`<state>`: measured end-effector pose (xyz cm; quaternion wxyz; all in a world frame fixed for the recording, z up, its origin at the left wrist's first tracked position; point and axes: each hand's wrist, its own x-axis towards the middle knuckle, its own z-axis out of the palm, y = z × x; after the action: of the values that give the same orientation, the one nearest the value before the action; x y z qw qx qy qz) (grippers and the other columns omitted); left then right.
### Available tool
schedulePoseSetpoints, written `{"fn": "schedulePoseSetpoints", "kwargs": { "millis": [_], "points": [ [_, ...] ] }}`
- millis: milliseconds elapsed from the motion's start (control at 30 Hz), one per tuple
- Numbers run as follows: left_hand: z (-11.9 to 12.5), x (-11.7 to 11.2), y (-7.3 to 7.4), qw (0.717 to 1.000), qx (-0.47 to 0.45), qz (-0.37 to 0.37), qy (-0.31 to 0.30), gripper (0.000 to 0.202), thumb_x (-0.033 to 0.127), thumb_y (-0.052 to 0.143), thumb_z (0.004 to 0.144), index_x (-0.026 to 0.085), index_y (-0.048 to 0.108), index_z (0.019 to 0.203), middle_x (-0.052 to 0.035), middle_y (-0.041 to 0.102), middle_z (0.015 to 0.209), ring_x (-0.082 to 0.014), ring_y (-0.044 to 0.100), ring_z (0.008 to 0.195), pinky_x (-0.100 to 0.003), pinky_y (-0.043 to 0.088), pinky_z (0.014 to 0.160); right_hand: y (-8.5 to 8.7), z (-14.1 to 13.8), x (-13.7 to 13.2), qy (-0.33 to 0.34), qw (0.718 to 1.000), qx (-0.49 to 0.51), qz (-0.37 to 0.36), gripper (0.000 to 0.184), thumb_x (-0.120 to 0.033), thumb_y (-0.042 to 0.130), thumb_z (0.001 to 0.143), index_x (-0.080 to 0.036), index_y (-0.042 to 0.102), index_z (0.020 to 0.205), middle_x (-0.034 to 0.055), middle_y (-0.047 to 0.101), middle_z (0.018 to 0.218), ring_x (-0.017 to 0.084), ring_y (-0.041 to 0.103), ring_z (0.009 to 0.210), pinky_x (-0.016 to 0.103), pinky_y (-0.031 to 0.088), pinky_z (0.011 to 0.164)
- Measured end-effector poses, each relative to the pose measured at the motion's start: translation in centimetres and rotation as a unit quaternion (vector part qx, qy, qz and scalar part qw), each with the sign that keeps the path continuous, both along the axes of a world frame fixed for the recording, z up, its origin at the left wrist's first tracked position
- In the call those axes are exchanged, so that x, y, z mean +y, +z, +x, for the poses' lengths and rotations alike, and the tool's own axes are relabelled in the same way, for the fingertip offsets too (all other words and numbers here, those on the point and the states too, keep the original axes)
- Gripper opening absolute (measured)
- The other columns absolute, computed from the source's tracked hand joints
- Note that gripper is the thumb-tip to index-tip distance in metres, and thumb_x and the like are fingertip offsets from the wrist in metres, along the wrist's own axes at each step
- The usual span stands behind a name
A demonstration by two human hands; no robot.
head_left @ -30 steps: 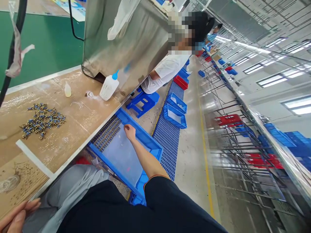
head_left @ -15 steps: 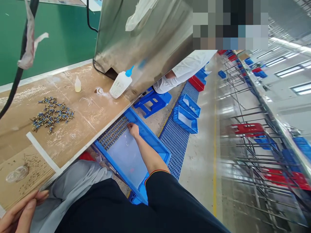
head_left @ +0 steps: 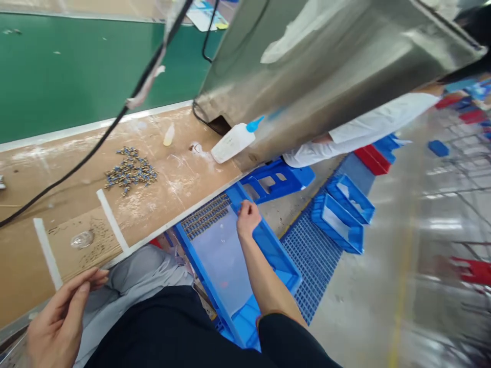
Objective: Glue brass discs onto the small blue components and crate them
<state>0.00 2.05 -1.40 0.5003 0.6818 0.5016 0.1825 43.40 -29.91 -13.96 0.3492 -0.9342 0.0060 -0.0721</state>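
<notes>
My right hand (head_left: 248, 217) is over the far right part of a blue plastic crate (head_left: 282, 258), its fingers curled in a pinch; anything between them is too small to make out. Several rows of small brass-coloured parts (head_left: 205, 217) lie at the crate's far end on a pale translucent sheet (head_left: 220, 263). My left hand (head_left: 61, 319) hovers at the table's near edge, thumb and fingers drawn together, and whatever they may hold cannot be made out. Near it is a small clear round dish (head_left: 82, 239) on cardboard, among scattered tiny dark bits.
A pile of small brass-and-blue parts (head_left: 132, 171) lies on the cardboard-covered table (head_left: 180, 197). Behind are a small dropper bottle (head_left: 169, 134), a white bottle with blue nozzle (head_left: 233, 143) and a metal panel (head_left: 307, 71). A co-worker's white sleeve (head_left: 368, 122) shows beyond a blue stool (head_left: 280, 181).
The camera view has swung, so the table and crate appear further right. My right hand has come slightly away from the rows of parts, towards the crate's right side. My left hand keeps its pose.
</notes>
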Motion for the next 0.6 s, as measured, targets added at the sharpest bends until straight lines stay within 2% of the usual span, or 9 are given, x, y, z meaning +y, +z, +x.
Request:
{"fn": "schedulePoseSetpoints", "kwargs": {
  "millis": [33, 67, 167, 200, 267, 333, 400, 467, 600],
  "points": [
    [-0.1, 0.1, -0.1, 1.000, -0.018, -0.020, -0.003, 0.040, 0.063, 0.080, 0.105, 0.030, 0.091, 0.125, -0.0034, 0.092, 0.117, -0.0282, 0.089, 0.110, -0.034, 0.069, 0.115, 1.3, -0.9, 1.3, 0.022, 0.999, -0.023, 0.021, 0.074, -0.069, 0.024, 0.122, -0.017, 0.075, 0.111, 0.0064, 0.074, 0.084, 0.025, 0.073, 0.085, 0.040, 0.060, 0.089],
    [-0.2, 0.2, -0.3, 0.999, -0.037, -0.032, -0.011, 0.040, 0.062, 0.078, 0.106, 0.028, 0.092, 0.124, -0.0042, 0.092, 0.117, -0.0266, 0.090, 0.108, -0.031, 0.070, 0.110, 2.5, -1.9, 2.9, 0.054, 0.997, -0.040, 0.040, 0.074, -0.070, 0.024, 0.122, -0.018, 0.076, 0.110, 0.0061, 0.073, 0.083, 0.025, 0.072, 0.083, 0.038, 0.059, 0.087],
    [-0.5, 0.4, -0.2, 0.997, -0.058, -0.028, -0.032, 0.038, 0.058, 0.077, 0.109, 0.026, 0.092, 0.123, -0.0047, 0.092, 0.114, -0.0244, 0.090, 0.106, -0.027, 0.070, 0.104, 6.3, -4.9, 9.5, 0.216, 0.971, -0.047, 0.087, 0.054, -0.070, 0.055, 0.116, -0.023, 0.081, 0.108, 0.0054, 0.080, 0.096, 0.023, 0.076, 0.092, 0.035, 0.060, 0.091],
    [-0.5, 0.3, 0.0, 0.998, -0.052, -0.023, -0.027, 0.037, 0.057, 0.076, 0.109, 0.026, 0.092, 0.123, -0.0041, 0.092, 0.112, -0.0242, 0.089, 0.107, -0.028, 0.069, 0.105, 7.4, -5.8, 12.2, 0.297, 0.949, -0.040, 0.098, 0.046, -0.066, 0.064, 0.115, -0.025, 0.083, 0.109, 0.0051, 0.083, 0.103, 0.023, 0.078, 0.098, 0.035, 0.061, 0.096],
    [-0.7, -0.1, 0.9, 0.999, -0.037, -0.016, -0.001, 0.037, 0.056, 0.076, 0.109, 0.026, 0.091, 0.125, -0.0030, 0.091, 0.110, -0.0245, 0.088, 0.110, -0.031, 0.067, 0.111, 9.2, -7.1, 17.8, 0.479, 0.871, -0.031, 0.104, 0.033, -0.052, 0.065, 0.119, -0.026, 0.085, 0.119, 0.0066, 0.085, 0.121, 0.022, 0.078, 0.113, 0.035, 0.060, 0.106],
    [-1.3, -0.4, 1.8, 0.999, -0.021, -0.005, 0.038, 0.038, 0.058, 0.077, 0.107, 0.026, 0.091, 0.124, -0.0023, 0.091, 0.109, -0.0256, 0.085, 0.112, -0.034, 0.063, 0.118, 10.5, -8.1, 22.9, 0.573, 0.817, -0.034, 0.047, 0.029, -0.039, 0.059, 0.123, -0.025, 0.083, 0.126, 0.0078, 0.084, 0.130, 0.021, 0.077, 0.121, 0.034, 0.057, 0.109],
    [-2.5, -0.7, 2.4, 0.996, -0.009, 0.011, 0.083, 0.041, 0.061, 0.079, 0.103, 0.027, 0.091, 0.123, -0.0020, 0.090, 0.107, -0.0270, 0.084, 0.112, -0.038, 0.061, 0.122, 11.4, -9.0, 26.9, 0.585, 0.808, -0.033, -0.057, 0.026, -0.031, 0.058, 0.123, -0.023, 0.082, 0.125, 0.0073, 0.084, 0.126, 0.021, 0.076, 0.119, 0.032, 0.055, 0.107],
    [-4.3, -0.9, 2.4, 0.991, -0.005, 0.022, 0.133, 0.044, 0.064, 0.081, 0.101, 0.027, 0.091, 0.123, -0.0020, 0.090, 0.107, -0.0284, 0.084, 0.112, -0.041, 0.059, 0.126, 11.7, -9.7, 29.5, 0.567, 0.811, -0.029, -0.139, 0.022, -0.027, 0.060, 0.122, -0.021, 0.081, 0.118, 0.0069, 0.084, 0.118, 0.022, 0.076, 0.112, 0.032, 0.054, 0.102],
    [-8.7, -1.5, 1.4, 0.977, 0.005, 0.047, 0.208, 0.042, 0.062, 0.081, 0.103, 0.029, 0.089, 0.128, -0.0011, 0.091, 0.113, -0.0333, 0.085, 0.119, -0.052, 0.058, 0.131, 11.7, -11.3, 31.5, 0.544, 0.818, -0.036, -0.183, 0.015, -0.031, 0.070, 0.118, -0.021, 0.078, 0.112, 0.0090, 0.081, 0.112, 0.024, 0.073, 0.103, 0.033, 0.052, 0.095]
  ]
}}
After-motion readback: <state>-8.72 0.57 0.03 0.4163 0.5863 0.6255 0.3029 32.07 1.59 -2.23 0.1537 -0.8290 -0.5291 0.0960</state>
